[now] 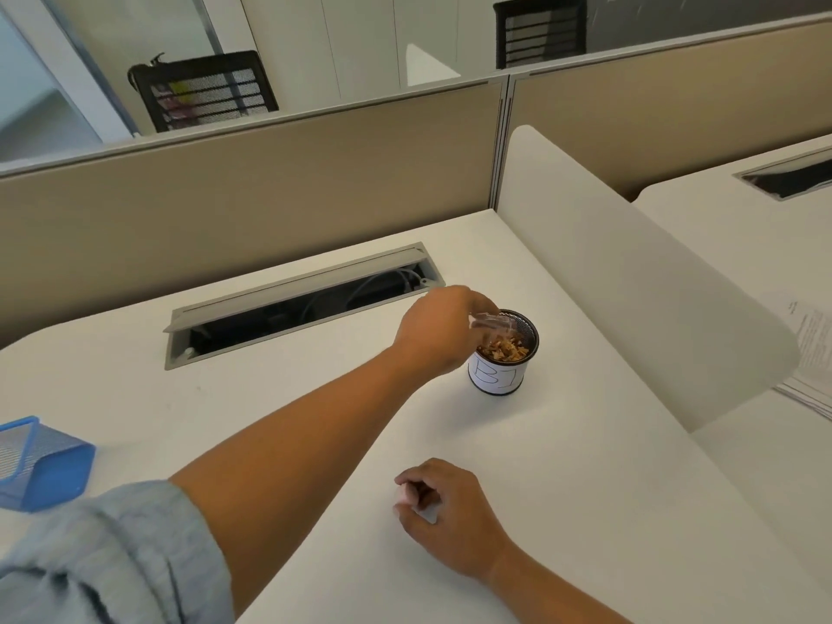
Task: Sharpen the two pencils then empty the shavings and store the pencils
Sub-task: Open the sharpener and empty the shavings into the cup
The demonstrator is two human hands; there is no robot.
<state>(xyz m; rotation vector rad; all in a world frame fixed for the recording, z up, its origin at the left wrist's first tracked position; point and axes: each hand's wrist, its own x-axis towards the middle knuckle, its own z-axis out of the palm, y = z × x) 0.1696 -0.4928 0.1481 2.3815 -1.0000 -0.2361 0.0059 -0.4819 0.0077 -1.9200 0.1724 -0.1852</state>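
Observation:
A small black mesh cup (499,376) with a white paper label stands on the white desk (585,466). Brown pencil shavings (504,349) lie inside it. My left hand (441,331) reaches over the cup's rim and holds a small clear plastic shavings container (490,324) tipped above the opening. My right hand (443,502) rests on the desk nearer to me, its fingers curled around something small and pale that I cannot make out. No pencils are in view.
A blue mesh holder (40,466) sits at the desk's left edge. An open cable slot (297,304) runs along the back of the desk. A white divider (630,286) stands to the right, with papers (810,353) beyond it. Beige partitions close the back.

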